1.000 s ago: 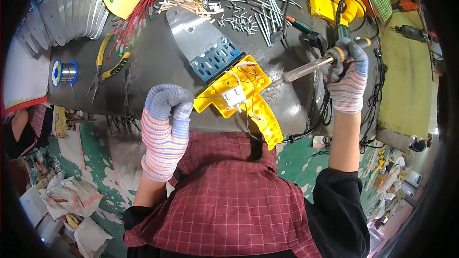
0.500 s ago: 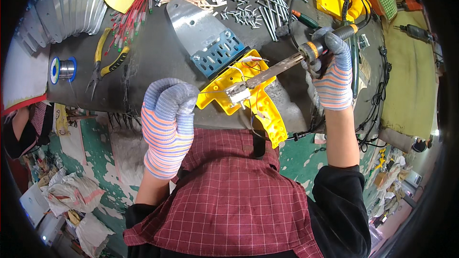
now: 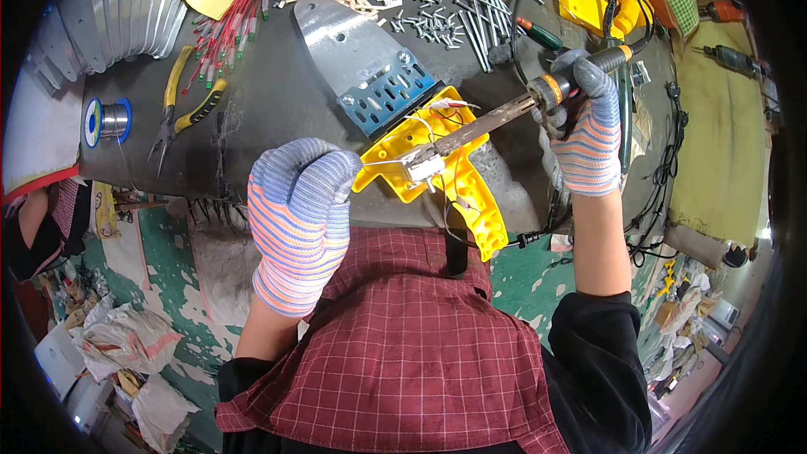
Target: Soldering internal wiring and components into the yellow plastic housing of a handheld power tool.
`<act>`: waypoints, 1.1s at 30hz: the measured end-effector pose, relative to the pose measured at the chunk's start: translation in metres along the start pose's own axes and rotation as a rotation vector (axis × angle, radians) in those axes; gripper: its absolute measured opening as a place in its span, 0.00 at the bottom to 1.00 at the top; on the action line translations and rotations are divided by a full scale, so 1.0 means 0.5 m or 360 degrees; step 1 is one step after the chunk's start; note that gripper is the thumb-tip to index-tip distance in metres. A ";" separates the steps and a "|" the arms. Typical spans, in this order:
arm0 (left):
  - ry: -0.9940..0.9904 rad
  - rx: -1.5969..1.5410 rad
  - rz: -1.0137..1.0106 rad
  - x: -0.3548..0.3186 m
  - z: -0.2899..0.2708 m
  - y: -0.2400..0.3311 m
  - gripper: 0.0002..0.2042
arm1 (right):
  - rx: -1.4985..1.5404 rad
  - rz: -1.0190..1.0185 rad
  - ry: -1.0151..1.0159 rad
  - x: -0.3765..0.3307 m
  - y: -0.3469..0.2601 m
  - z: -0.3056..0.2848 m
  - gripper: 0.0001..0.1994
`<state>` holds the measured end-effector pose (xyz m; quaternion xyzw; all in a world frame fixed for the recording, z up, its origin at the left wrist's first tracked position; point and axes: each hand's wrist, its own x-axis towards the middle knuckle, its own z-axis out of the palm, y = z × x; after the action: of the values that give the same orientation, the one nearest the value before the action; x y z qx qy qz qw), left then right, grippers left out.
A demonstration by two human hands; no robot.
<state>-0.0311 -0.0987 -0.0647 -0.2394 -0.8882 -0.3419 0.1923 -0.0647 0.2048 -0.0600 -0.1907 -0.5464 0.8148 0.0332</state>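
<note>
- Yellow plastic tool housing [image 3: 437, 172]: open half-shell, white component and thin wires inside; at the near edge of the grey workbench [image 3: 277, 101]; long axis from 11 to 5 o'clock, grip toward 5.
- Left hand [image 3: 298, 214]: striped glove, closed on housing's 9 o'clock end.
- Right hand [image 3: 584, 130]: gripping soldering iron [image 3: 504, 113], tip at 8 o'clock on the component.
- Around: perforated blue metal plate [image 3: 370, 67] at 11; yellow-handled pliers [image 3: 181, 105], solder spool [image 3: 108, 120] at 9; screws [image 3: 433, 21] at 12.

L hand [image 3: 296, 219], striped glove, grips the near-left end of the yellow shell [image 3: 437, 175] at the surface [image 3: 269, 101] edge. R hand [image 3: 584, 130], same glove, holds the iron [image 3: 513, 109] by its handle; tip sits on the white part w/ wires inside the shell. Blue-and-steel plate [image 3: 361, 59] lies just behind the shell. Pliers [image 3: 181, 105] and solder spool [image 3: 108, 119] far left, screws [image 3: 437, 21] at back.
</note>
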 end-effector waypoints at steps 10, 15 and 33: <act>-0.0048 -0.0049 0.0035 0.006 0.002 0.006 0.10 | 0.0018 0.0030 -0.0046 -0.003 -0.001 -0.008 0.09; -0.0051 -0.0004 0.0053 0.008 0.003 0.010 0.10 | 0.0015 0.0017 0.0012 -0.004 0.005 -0.001 0.10; -0.0022 -0.0056 0.0048 0.014 0.023 0.013 0.15 | -0.0008 0.0030 0.0111 -0.006 0.005 0.004 0.11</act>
<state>-0.0355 -0.0844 -0.0657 -0.2583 -0.8797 -0.3527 0.1871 -0.0623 0.2012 -0.0608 -0.2243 -0.5452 0.8065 0.0442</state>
